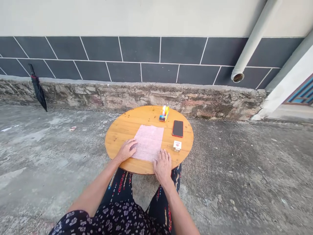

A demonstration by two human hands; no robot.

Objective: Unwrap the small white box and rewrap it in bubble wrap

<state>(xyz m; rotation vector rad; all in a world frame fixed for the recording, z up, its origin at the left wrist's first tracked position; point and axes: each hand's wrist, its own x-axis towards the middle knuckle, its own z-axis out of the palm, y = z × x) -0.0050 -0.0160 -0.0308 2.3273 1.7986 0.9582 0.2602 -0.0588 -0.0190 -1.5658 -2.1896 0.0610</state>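
Note:
A pinkish sheet of bubble wrap lies flat on the round wooden table before me. My left hand rests at the sheet's left edge, fingers stretched out and thumb apart. At its lower right corner lies my right hand, palm down with the fingers extended. Neither hand grips anything. Just right of my right hand stands a small white box with a red mark on top.
Behind the small box lies a dark phone with a red edge. A colourful tape dispenser stands near the table's far edge. A folded black umbrella leans on the stone ledge at left, and a drainpipe runs down the wall at right.

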